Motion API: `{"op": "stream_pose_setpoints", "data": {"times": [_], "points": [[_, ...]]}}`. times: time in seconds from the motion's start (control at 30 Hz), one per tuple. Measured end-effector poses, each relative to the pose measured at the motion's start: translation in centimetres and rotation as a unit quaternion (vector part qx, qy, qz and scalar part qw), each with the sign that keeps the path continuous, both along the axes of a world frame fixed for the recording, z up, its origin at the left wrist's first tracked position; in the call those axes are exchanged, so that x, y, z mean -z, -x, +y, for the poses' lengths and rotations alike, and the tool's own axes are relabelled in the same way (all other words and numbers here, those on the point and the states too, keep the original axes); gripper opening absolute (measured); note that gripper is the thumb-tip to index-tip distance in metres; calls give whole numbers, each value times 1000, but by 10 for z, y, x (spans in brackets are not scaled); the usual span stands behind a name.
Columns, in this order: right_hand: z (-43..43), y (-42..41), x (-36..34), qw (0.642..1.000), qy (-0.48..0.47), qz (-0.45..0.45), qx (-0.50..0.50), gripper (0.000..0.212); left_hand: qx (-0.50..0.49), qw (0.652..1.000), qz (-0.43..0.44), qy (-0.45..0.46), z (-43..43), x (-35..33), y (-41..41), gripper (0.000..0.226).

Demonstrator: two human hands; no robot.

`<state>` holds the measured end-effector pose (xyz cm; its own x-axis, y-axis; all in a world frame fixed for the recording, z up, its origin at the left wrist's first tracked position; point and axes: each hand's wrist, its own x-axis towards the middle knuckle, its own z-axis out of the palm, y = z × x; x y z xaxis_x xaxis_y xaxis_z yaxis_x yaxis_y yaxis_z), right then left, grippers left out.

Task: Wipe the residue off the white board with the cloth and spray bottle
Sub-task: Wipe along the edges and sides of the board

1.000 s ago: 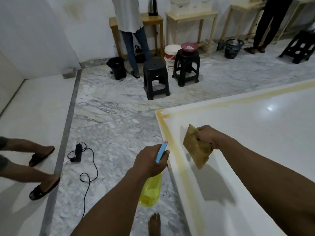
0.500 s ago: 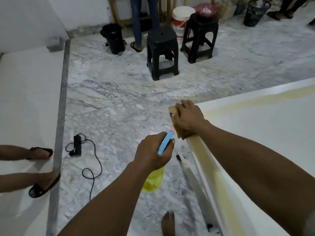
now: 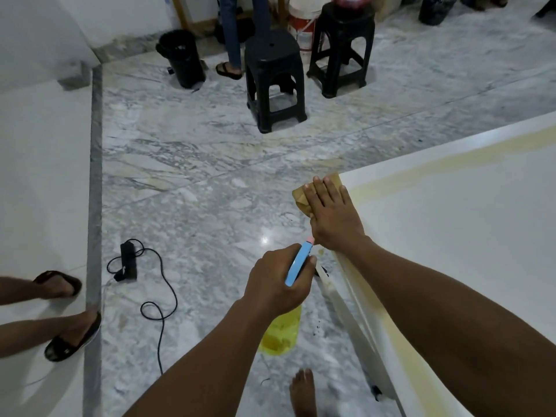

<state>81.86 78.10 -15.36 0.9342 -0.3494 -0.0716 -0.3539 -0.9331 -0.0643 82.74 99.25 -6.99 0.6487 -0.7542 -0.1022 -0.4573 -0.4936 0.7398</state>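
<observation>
Board (image 3: 451,236): fills your right side, one corner pointing away from you.
Cloth (image 3: 301,197): on that corner, under your right hand (image 3: 331,215), which lies flat on it.
Spray bottle (image 3: 281,335): gripped in your left hand (image 3: 276,281), over the floor just left of the board's edge.
Bare foot (image 3: 304,392): on the floor below the bottle.
Power strip (image 3: 128,261) with cable: on the floor to your left.
Another person's sandalled feet (image 3: 69,338): farther left.
Near stool (image 3: 272,76): beyond the corner.
Far stool (image 3: 343,46): behind it, to the right.
Bucket (image 3: 304,22): behind both.
Bin (image 3: 180,57): left of the stools.

No text, label or number is legible anywhere.
</observation>
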Motion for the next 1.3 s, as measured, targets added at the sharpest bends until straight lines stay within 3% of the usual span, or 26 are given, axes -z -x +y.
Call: {"op": "stream_pose_setpoints", "data": {"times": [0.37, 0.8, 1.07, 1.13, 1.2, 1.23, 1.27, 1.3], "points": [[58, 122, 0, 1000, -2, -25, 4, 76, -10, 999, -37, -18, 26, -8, 60, 35], [179, 411, -4, 999, 6, -40, 23, 78, 12, 1000, -16, -20, 110, -4, 283, 36], [243, 545, 3, 998, -3, -50, 33, 85, 29, 999, -2, -14, 143, -1, 392, 31], [254, 563, 3, 995, -45, -81, 21, 86, 34, 999, -3, -15, 151, -5, 405, 33], [256, 566, -14, 966, -177, -171, 83, 69, 36, 999, -5, -13, 155, -10, 410, 37], [256, 565, -32, 924, -268, -218, 162, 55, 38, 999, -5, -14, 158, -15, 411, 37], [254, 561, -53, 856, -359, -270, 257, 43, 39, 999, -4, -16, 160, -21, 411, 37], [247, 557, -74, 755, -458, -312, 349, 35, 39, 999, -6, -17, 161, -26, 409, 35]]}}
